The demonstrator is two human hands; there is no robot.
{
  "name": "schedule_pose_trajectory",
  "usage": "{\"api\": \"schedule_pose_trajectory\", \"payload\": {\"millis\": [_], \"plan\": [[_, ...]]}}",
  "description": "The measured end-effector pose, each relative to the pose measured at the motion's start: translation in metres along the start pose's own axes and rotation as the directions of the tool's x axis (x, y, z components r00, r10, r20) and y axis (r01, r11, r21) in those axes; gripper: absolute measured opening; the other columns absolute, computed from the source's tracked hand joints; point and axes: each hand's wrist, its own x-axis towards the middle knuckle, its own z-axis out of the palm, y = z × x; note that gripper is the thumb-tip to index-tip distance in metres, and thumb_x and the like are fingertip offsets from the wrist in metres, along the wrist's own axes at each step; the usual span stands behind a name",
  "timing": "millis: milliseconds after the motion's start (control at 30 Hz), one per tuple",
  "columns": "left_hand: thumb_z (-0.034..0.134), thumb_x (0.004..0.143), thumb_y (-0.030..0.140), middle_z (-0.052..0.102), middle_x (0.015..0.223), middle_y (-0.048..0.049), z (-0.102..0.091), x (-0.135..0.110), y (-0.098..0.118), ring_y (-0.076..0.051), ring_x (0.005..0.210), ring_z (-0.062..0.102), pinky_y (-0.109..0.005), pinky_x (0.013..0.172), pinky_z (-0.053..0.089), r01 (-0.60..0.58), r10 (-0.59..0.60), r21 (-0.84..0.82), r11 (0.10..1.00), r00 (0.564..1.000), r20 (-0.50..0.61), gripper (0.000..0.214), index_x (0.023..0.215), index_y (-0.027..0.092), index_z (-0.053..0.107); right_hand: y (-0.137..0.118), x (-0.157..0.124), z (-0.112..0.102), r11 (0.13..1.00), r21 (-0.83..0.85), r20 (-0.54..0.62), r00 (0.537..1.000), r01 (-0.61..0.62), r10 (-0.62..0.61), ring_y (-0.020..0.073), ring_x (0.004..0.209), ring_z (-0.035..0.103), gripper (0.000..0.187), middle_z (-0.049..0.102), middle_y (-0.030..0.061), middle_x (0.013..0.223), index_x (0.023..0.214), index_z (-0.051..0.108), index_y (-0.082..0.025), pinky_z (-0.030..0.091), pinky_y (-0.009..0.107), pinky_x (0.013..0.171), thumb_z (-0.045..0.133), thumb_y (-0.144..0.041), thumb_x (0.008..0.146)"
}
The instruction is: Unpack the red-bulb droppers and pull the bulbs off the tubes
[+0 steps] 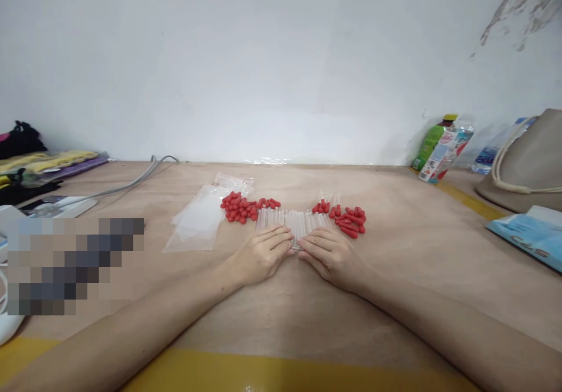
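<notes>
A row of clear, thin tubes (300,222), apparently glass or plastic, lies side by side on the table in front of me. My left hand (267,251) rests over the near left part of the row, fingers stretched flat and thumb low at the near edge. From the other side, my right hand (331,254) covers the near right part in the same way, fingertips almost meeting the left ones. Both palms hide the tubes' near ends. Red rubber bulbs lie in a left pile (240,207) and a right pile (351,221) beyond the hands.
Clear plastic bags (197,219) lie left of the bulbs. A grey cable (132,181) runs along the left side near folded cloths (57,162). At the right stand a green bottle (432,143), a carton (445,155), a beige bag (527,164) and a blue packet (527,234).
</notes>
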Motion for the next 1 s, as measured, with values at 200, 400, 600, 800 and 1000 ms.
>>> {"api": "schedule_pose_trajectory", "payload": {"millis": [200, 400, 600, 800, 1000], "plan": [[0.049, 0.084, 0.011, 0.067, 0.091, -0.0085, -0.002, -0.001, 0.001, -0.017, 0.097, 0.061, -0.031, 0.095, 0.048, 0.01, -0.008, -0.074, 0.997, 1.0, 0.02, 0.009, 0.089, 0.009, 0.056, 0.0, -0.002, -0.003, 0.998, -0.053, 0.003, 0.999, 0.046, -0.046, 0.0148, 0.075, 0.057, 0.013, 0.067, 0.0047, 0.078, 0.092, 0.06, -0.012, 0.048, 0.029, 0.071, 0.056, -0.014, 0.081], [0.048, 0.084, 0.01, 0.066, 0.09, -0.0074, -0.003, -0.003, -0.002, -0.015, 0.096, 0.061, -0.03, 0.096, 0.047, 0.022, -0.02, -0.109, 0.994, 0.999, 0.025, 0.007, 0.087, 0.01, 0.055, 0.004, -0.007, -0.005, 0.994, -0.074, -0.028, 0.997, 0.074, -0.076, 0.0156, 0.078, 0.059, 0.018, 0.068, 0.0051, 0.082, 0.095, 0.061, -0.012, 0.049, 0.031, 0.074, 0.058, -0.01, 0.078], [0.049, 0.084, 0.011, 0.066, 0.092, -0.0071, -0.006, -0.003, 0.001, -0.015, 0.097, 0.06, -0.03, 0.096, 0.047, 0.031, -0.03, -0.109, 0.994, 0.999, 0.016, 0.009, 0.089, 0.011, 0.056, 0.006, -0.014, -0.008, 0.993, -0.079, -0.017, 0.996, 0.091, -0.092, 0.0153, 0.083, 0.061, 0.023, 0.068, 0.0051, 0.089, 0.101, 0.06, -0.013, 0.05, 0.032, 0.078, 0.056, -0.009, 0.079], [0.048, 0.085, 0.013, 0.067, 0.093, -0.0066, -0.011, -0.013, -0.009, -0.017, 0.099, 0.06, -0.034, 0.094, 0.048, 0.097, -0.096, -0.081, 0.992, 0.995, 0.01, 0.014, 0.094, 0.012, 0.057, 0.016, -0.021, -0.026, 0.995, -0.09, -0.055, 0.997, 0.046, -0.051, 0.0159, 0.084, 0.062, 0.022, 0.069, 0.0046, 0.089, 0.099, 0.062, -0.017, 0.048, 0.033, 0.079, 0.054, -0.01, 0.08], [0.05, 0.085, 0.019, 0.064, 0.091, -0.0046, -0.009, -0.02, -0.029, -0.013, 0.077, 0.062, -0.025, 0.066, 0.052, 0.313, -0.309, 0.091, 0.945, 0.95, -0.05, 0.012, 0.091, 0.017, 0.06, 0.048, -0.029, -0.047, 0.916, -0.17, -0.22, 0.92, -0.363, 0.324, 0.0142, 0.068, 0.058, 0.015, 0.067, 0.0031, 0.078, 0.091, 0.067, -0.023, 0.046, 0.029, 0.064, 0.06, -0.023, 0.078]]}}
